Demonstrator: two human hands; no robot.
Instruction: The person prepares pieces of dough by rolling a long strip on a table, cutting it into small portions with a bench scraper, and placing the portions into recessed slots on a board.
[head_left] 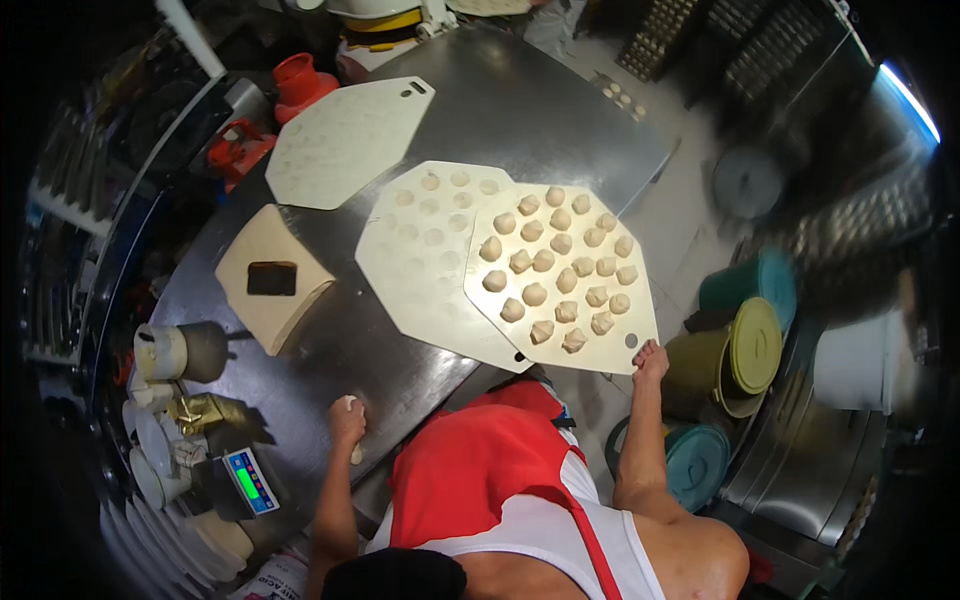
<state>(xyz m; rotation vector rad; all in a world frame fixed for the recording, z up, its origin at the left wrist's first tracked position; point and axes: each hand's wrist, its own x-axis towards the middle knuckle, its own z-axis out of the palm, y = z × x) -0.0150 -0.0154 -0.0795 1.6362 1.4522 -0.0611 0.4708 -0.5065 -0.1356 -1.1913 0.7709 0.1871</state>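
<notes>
My right hand (650, 362) grips the near right corner of a cream board (600, 357), beside its round hole. Rows of small pointed dough pieces (561, 243) stand on that board. It overlaps a second cream board (410, 285), which bears round pale marks and no dough pieces. Over the steel table's near edge, my left hand (347, 422) is closed around a pale piece of dough (357, 455); parts of it show above and below the fingers. Most of that piece is hidden by the hand.
A third board (340, 145) lies at the far left of the steel table (500, 100). Folded tan cloth with a dark rectangular block (272, 279), a digital scale (250, 480) and tubs (160, 352) are on the left. Lidded buckets (755, 345) stand on the right.
</notes>
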